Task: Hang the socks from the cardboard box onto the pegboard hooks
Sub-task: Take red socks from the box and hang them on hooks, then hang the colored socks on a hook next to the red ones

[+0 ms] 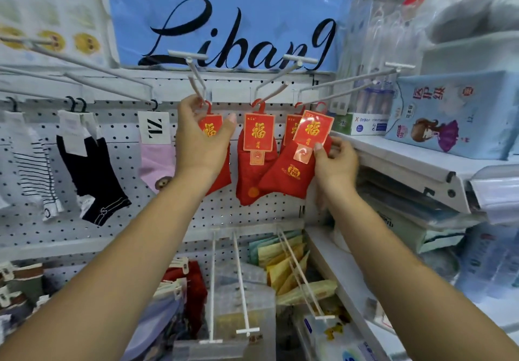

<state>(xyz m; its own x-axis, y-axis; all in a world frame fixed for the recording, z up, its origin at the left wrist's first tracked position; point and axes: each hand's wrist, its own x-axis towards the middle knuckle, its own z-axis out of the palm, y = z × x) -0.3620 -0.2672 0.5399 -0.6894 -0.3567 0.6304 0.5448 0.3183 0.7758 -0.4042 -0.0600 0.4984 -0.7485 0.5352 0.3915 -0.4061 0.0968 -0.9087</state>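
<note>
Several pairs of red socks with red-and-gold cards hang by red hangers from white hooks on the pegboard. My left hand grips the card and hanger of the leftmost red pair at its hook. A middle red pair hangs free on its hook. My right hand pinches the tilted right red pair, whose hanger sits at the right hook. Another red pair hangs half hidden behind it. The cardboard box is not in view.
Striped, black and pink socks hang on the left. White shelves with boxed goods jut out at the right. Long bare hooks and packaged goods sit below. A blue sign hangs above.
</note>
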